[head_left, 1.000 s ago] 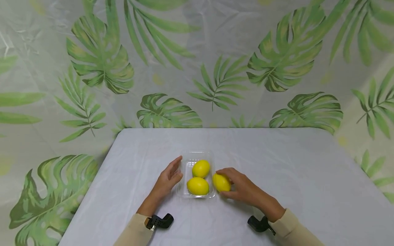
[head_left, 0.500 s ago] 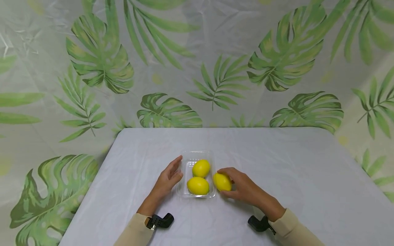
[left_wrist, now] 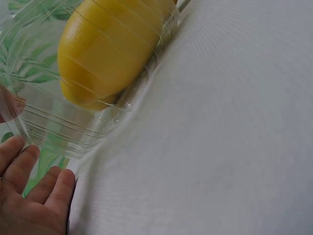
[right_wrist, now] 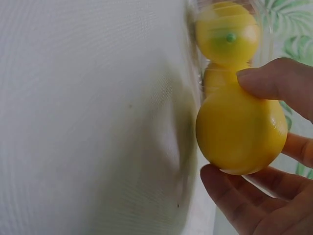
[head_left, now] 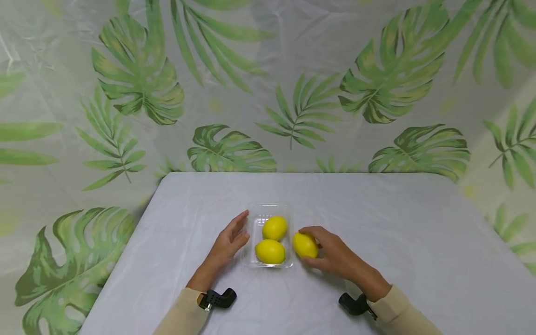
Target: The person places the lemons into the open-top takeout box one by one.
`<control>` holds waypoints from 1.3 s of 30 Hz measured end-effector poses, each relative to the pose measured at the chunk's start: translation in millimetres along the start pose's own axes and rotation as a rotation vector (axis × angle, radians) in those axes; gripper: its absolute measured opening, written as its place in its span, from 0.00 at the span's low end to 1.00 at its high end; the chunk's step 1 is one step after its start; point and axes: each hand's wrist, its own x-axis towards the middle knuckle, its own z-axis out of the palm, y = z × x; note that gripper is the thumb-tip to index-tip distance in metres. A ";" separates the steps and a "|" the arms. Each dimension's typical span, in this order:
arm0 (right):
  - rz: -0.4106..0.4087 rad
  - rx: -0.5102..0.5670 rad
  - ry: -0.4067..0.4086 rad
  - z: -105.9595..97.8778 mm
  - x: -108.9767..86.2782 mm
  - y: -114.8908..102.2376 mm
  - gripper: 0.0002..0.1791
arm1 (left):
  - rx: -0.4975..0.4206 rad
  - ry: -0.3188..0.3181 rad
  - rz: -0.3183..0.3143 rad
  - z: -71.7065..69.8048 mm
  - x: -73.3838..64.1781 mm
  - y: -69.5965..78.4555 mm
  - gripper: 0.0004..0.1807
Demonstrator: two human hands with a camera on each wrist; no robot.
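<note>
A clear plastic tray holds two yellow lemons, a rear lemon and a front lemon lying on its side. My right hand grips a third lemon just outside the tray's right wall, thumb on the near side and fingers on the far side. In the right wrist view, thumb and fingers are curled round this held lemon. At the tray's left wall, my left hand rests with its fingers extended. The left wrist view shows its fingertips at the tray's clear side.
A white cloth covers the table. Behind it hangs a pale backdrop printed with green leaves. Both wrists carry small black camera mounts, the left mount and the right mount.
My right hand and its lemon have shifted slightly right, widening the gap to the tray. The left hand and the two lemons inside the tray look the same.
</note>
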 end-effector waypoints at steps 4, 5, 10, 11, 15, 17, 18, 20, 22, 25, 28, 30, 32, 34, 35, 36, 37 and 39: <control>0.008 0.003 0.005 0.0 0.7 0.6 0.33 | 0.009 -0.007 -0.021 -1.8 0.1 -0.3 0.33; 0.009 0.003 0.007 -0.1 0.8 0.7 0.34 | 0.014 -0.011 -0.029 -2.0 -0.1 -0.2 0.33; 0.018 -0.002 0.019 -1.1 1.6 0.4 0.34 | 0.019 -0.017 -0.052 -2.1 -0.8 -1.9 0.33; 0.022 -0.007 0.022 -1.4 1.8 0.2 0.34 | 0.014 -0.017 -0.052 -1.9 -1.0 -2.0 0.33; 0.030 -0.018 0.038 -2.5 2.7 -0.1 0.34 | 0.013 -0.014 -0.052 -0.8 -1.6 -0.5 0.33; 0.031 -0.019 0.048 -3.6 2.8 -1.1 0.35 | 0.015 -0.012 -0.050 -0.4 -1.6 0.5 0.33; 0.028 -0.020 0.053 -4.0 3.0 -1.1 0.35 | 0.017 -0.011 -0.048 -0.3 -1.5 0.6 0.33; 0.020 -0.024 0.063 -5.3 3.4 -1.2 0.34 | 0.017 -0.012 -0.042 -0.4 -1.2 1.1 0.32; 0.009 -0.027 0.075 -7.2 4.2 -1.1 0.34 | 0.016 -0.015 -0.035 -0.7 -0.9 1.2 0.32; -0.013 -0.031 0.099 -11.2 6.4 -0.1 0.34 | 0.013 -0.016 -0.030 -1.3 -0.7 1.7 0.32; -0.025 -0.030 0.122 -16.7 9.5 -1.0 0.34 | 0.006 -0.017 -0.023 -1.6 -0.3 1.4 0.32; -0.023 -0.028 0.129 -20.2 11.7 -2.5 0.34 | 0.003 -0.015 -0.023 -1.6 -0.1 1.6 0.33; -0.021 -0.028 0.130 -22.6 14.2 -4.4 0.34 | 0.001 -0.013 -0.025 -1.6 0.1 1.7 0.33; -0.021 -0.025 0.131 -24.0 16.6 -6.0 0.34 | -0.001 -0.007 -0.026 -1.8 1.2 -2.7 0.33; -0.022 -0.024 0.132 -24.4 17.8 -6.7 0.34 | 0.000 -0.002 -0.027 -2.1 2.2 -6.9 0.32; -0.025 -0.023 0.135 -24.8 18.9 -7.5 0.34 | -0.003 0.000 -0.025 -2.3 3.1 -11.0 0.32; -0.029 -0.020 0.138 -25.0 20.2 -8.2 0.33 | -0.010 0.001 -0.020 -2.4 3.7 -14.1 0.32; -0.043 -0.014 0.149 -25.1 22.7 -9.5 0.33 | -0.022 0.005 -0.023 -2.3 4.3 -15.9 0.32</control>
